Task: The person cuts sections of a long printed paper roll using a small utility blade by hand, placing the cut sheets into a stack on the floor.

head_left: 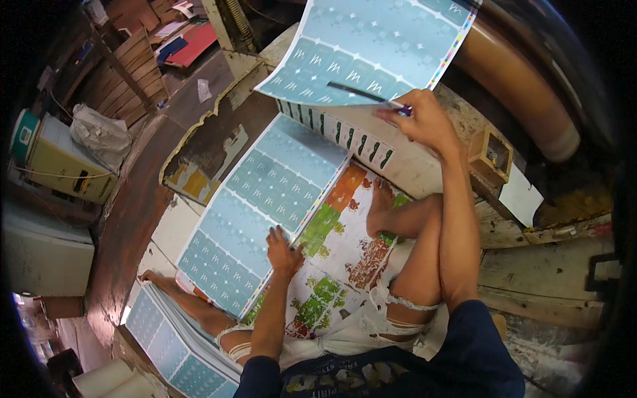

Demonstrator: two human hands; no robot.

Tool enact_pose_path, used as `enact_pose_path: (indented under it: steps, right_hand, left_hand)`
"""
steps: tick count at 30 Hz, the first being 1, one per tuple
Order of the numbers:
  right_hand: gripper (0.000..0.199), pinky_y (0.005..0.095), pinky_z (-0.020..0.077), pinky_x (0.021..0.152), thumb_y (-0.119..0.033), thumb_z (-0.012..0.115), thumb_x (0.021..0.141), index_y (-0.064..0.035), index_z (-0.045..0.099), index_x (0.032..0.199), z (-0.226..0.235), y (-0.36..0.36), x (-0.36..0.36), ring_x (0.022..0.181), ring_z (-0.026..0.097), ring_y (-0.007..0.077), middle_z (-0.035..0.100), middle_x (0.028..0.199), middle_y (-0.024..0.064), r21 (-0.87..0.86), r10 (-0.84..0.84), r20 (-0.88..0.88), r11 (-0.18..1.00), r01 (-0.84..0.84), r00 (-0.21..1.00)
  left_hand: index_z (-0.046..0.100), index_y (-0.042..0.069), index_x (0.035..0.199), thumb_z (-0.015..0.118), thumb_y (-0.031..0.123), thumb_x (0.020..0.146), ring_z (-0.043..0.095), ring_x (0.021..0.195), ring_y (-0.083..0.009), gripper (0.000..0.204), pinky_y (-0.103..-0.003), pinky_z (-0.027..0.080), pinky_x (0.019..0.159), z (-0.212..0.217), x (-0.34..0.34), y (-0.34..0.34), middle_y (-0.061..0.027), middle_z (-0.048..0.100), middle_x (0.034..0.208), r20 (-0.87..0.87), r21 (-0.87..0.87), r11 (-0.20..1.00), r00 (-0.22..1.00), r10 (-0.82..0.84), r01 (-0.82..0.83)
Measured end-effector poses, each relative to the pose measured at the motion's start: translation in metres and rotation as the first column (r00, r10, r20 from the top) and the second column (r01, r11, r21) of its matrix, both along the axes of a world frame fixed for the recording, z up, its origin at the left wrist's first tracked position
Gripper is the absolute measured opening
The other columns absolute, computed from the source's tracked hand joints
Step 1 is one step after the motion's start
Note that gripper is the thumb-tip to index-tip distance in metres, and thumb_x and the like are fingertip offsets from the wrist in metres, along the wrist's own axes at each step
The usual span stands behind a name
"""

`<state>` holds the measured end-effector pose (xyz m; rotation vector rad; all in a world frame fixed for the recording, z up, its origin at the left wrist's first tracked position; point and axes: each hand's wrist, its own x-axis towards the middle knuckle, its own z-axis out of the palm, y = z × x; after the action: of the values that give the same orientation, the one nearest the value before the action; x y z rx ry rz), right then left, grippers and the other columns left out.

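**Printed sheet lifted off the stack, one hand up, one hand down**

The printed sheet (371, 50), pale blue with rows of small label panels and a colour strip along one edge, is raised in the air at the far side of the work floor, bowing under its own weight. The right hand (421, 119) pinches its near edge, fingers closed on the paper together with a thin dark stick-like tool (361, 93) that lies across the sheet; what the tool is I cannot tell. The left hand (284, 251) rests flat, fingers spread and gripping nothing, on the near edge of the blue stack (265, 212) lying on the floor in front of the person's crossed legs.

Under that stack, sheets printed in orange, green and brown (338, 245) fan out toward the person's right foot (381, 199). Another pile of blue sheets (166, 345) lies by the left knee. A small wooden box (490, 156) stands at the right edge of the platform, and a cream-coloured cabinet (63, 162) stands well apart at the left.

To my eye the sheet is light, thin and floppy, likely to crease if bent sharply and to slide easily over its neighbours. An edge or corner looks like the sensible place to hold it, with the stack pressed down by the other palm.
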<state>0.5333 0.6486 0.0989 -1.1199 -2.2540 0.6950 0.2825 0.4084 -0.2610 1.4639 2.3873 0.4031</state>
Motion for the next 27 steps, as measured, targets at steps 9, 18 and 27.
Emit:
enact_pose_path:
  steps: [9,18,27]
  right_hand:
    - [0.024,0.0402,0.0474,0.058,-0.024,0.074,0.075,-0.0015,0.072,0.081,-0.010,-0.014,-0.014,0.060,0.059,0.0380,0.062,0.067,0.0226,0.063,0.219,0.082,0.973,-0.224,0.972]
    - [0.024,0.0395,0.0471,0.048,-0.019,0.072,0.065,0.0038,0.064,0.063,0.001,-0.002,-0.068,0.050,0.060,0.0305,0.058,0.052,0.0173,-0.140,0.477,0.309,0.879,-0.457,0.823]
    - [0.031,0.0317,0.0493,0.047,-0.031,0.077,0.074,-0.0007,0.070,0.073,0.012,0.009,-0.130,0.055,0.066,0.0170,0.067,0.064,0.0084,-0.593,0.746,0.101,0.576,-0.562,0.658]
  left_hand:
    - [0.014,0.003,0.149,0.084,0.031,0.068,0.041,0.121,-0.0426,0.111,-0.053,0.047,0.090,-0.014,0.006,0.048,-0.0268,0.023,0.148,-0.199,-0.242,0.970,0.976,-0.088,0.038]
    - [0.028,0.002,0.144,0.060,0.058,0.083,0.033,0.135,-0.0367,0.089,-0.062,0.027,0.108,0.054,-0.002,0.109,-0.0208,0.038,0.144,0.925,0.195,0.920,-0.249,-0.288,-0.341]
    - [0.046,-0.008,0.128,0.062,0.013,0.092,0.057,0.114,-0.0266,0.044,-0.040,0.050,0.095,0.164,-0.042,0.115,-0.0152,0.057,0.125,0.961,-0.065,0.896,-0.270,-0.062,-0.438]
